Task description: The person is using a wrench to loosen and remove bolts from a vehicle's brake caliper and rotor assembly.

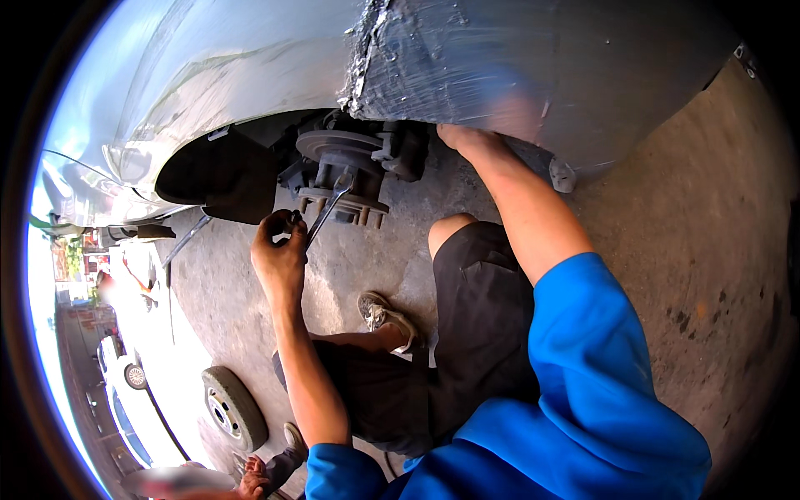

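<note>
My left hand (279, 254) is closed around the lower end of a long steel wrench (330, 206). Its upper end reaches to the bare wheel hub (354, 202). A small dark piece (290, 220), too small to name, shows between my thumb and fingertips. Behind the hub are a brake disc (333, 145) and a dark brake caliper (407, 153). My right hand (451, 136) reaches under the edge of the grey car body (517, 83), right of the caliper. Its fingers are hidden behind the panel.
A dark wheel-arch liner (237, 179) hangs left of the hub. On the concrete floor (217, 308) lies a removed wheel (233, 408). Beside it, at the lower left, is another person's hand (254, 479). A white car (125, 400) stands farther off.
</note>
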Demonstrator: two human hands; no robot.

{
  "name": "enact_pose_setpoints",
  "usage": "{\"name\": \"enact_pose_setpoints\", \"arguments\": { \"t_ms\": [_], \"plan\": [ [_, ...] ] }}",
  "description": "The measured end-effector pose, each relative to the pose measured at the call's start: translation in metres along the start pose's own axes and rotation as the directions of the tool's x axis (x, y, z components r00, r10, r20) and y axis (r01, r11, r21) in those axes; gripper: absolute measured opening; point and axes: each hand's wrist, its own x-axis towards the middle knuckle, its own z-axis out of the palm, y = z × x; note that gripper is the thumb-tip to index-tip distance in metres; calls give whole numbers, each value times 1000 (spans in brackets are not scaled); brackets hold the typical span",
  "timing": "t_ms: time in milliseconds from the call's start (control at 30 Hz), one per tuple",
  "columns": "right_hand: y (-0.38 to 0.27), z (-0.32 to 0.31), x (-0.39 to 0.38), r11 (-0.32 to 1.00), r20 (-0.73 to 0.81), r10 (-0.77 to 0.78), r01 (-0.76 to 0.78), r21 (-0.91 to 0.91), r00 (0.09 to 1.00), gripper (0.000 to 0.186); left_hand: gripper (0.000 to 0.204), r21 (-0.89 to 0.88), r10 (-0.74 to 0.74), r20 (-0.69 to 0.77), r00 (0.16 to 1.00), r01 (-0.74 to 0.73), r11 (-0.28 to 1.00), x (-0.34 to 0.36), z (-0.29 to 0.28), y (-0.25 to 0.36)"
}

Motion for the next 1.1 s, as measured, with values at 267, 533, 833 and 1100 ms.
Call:
{"name": "enact_pose_setpoints", "arguments": {
  "t_ms": [267,533,833,1100],
  "plan": [
    [-1,3,-5,995,8,-26,27,-96,1000,34,20,-3,-15,-18,1000,15,1000,1,-3,1],
    [-12,-22,-6,960,173,-122,160,-230,977,30,22,-49,-38,-15,999,38,998,8,-6,9],
    [21,13,6,917,119,-185,214,-337,976,29,25,-70,-39,11,999,40,997,10,-4,16],
    [14,14,5,944,166,-193,229,-237,967,38,22,-63,-142,-9,990,142,988,0,-16,21]
  ]
}}
